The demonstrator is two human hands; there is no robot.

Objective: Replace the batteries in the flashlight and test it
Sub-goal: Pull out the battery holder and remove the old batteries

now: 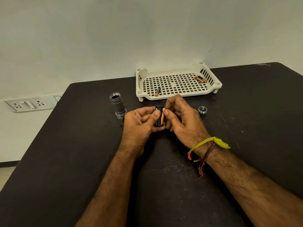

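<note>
Squarely under the camera spreads a dark table [65, 161], its far edge against a pale wall. Next in size, a cream perforated tray [178, 95] sits at the back, with a lone battery [157, 91] near its front left corner and a pair of batteries [200, 79] at the right. Left of the hands, the open flashlight body [117, 106] stands on its head, threaded mouth up. The left hand [139, 122] curls its fingers around a black battery holder [159, 117], and the right hand [182, 118] pinches an orange battery [162, 118] against the holder's side. Just right of the hands rests the tail cap [202, 110], spring upward.
</note>
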